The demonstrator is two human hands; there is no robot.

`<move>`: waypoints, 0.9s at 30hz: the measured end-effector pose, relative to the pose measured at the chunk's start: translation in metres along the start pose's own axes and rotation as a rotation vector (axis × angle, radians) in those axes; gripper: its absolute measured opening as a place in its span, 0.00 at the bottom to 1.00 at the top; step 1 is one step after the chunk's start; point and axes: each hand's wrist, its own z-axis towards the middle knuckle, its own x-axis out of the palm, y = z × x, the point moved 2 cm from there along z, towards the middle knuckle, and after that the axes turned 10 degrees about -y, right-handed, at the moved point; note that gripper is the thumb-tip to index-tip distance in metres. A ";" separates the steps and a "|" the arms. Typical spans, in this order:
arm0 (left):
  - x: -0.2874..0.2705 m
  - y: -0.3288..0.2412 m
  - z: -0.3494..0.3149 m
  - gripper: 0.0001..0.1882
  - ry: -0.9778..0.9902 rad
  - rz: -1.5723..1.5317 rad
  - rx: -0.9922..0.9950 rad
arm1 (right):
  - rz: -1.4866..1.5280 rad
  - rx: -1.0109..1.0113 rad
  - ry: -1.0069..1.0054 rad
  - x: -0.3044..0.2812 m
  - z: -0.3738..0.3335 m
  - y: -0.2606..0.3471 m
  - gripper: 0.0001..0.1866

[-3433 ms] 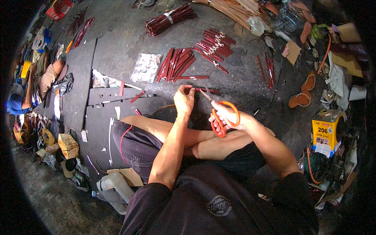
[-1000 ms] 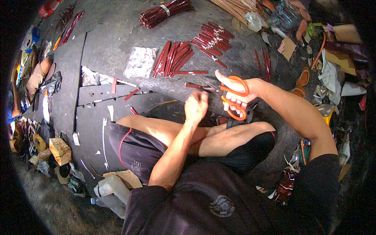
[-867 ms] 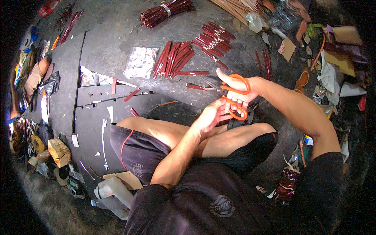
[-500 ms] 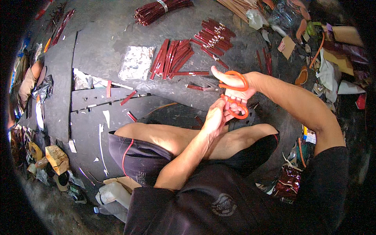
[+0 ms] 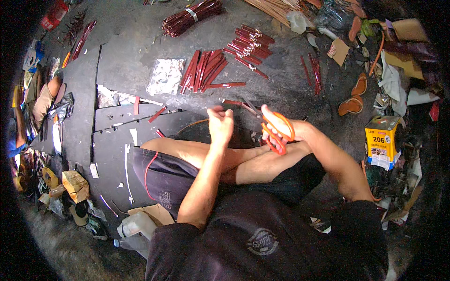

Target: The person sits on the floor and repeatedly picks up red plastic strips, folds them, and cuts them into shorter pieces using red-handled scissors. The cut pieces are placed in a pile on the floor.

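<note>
In my right hand (image 5: 277, 127) is a pair of scissors with orange handles (image 5: 289, 125); fingers and thumb sit in the loops. Its blades (image 5: 253, 108) are apart and point up and to the left. By the blades lies a short dark red strip (image 5: 231, 101) on the dark floor. My left hand (image 5: 220, 125) is raised to the left of the scissors, apart from them. Its fingers are curled together and slightly blurred; what they hold, if anything, is hidden. Beyond the hands lies a pile of glossy dark red strips (image 5: 204, 70).
Red strips with metal rings (image 5: 251, 47) and a banded bundle (image 5: 193, 18) lie farther off. A silvery plastic packet (image 5: 166, 76) is beside the pile. At right are brown sole-shaped pieces (image 5: 350, 106), a yellow tin (image 5: 382, 138) and scraps. A white jug (image 5: 137, 225) stands at lower left.
My left hand has moved left, away from the scissors. My right hand has come slightly lower and turned, and the blades now point more upward. The view has shifted a little.
</note>
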 end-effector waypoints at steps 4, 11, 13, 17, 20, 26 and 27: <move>0.009 -0.011 0.007 0.20 0.187 -0.200 0.045 | 0.128 -0.043 0.075 -0.001 -0.004 -0.036 0.51; 0.030 -0.010 0.024 0.07 0.056 -0.269 0.092 | 0.158 -0.182 0.121 -0.001 -0.014 -0.046 0.53; 0.038 -0.020 0.018 0.08 0.015 -0.320 0.091 | 0.180 -0.193 0.071 -0.001 -0.023 -0.042 0.53; 0.054 -0.019 0.015 0.09 -0.053 -0.170 0.215 | 0.189 -0.246 0.036 0.000 -0.047 -0.039 0.54; 0.055 -0.020 0.006 0.10 -0.143 -0.022 0.402 | 0.216 -0.257 0.036 -0.001 -0.059 -0.038 0.56; 0.030 0.003 0.035 0.12 -0.076 -0.161 0.235 | 0.476 -0.305 0.323 0.005 -0.058 -0.073 0.57; 0.030 -0.007 0.023 0.11 -0.008 -0.095 0.171 | 0.495 -0.320 0.290 0.009 -0.047 -0.082 0.56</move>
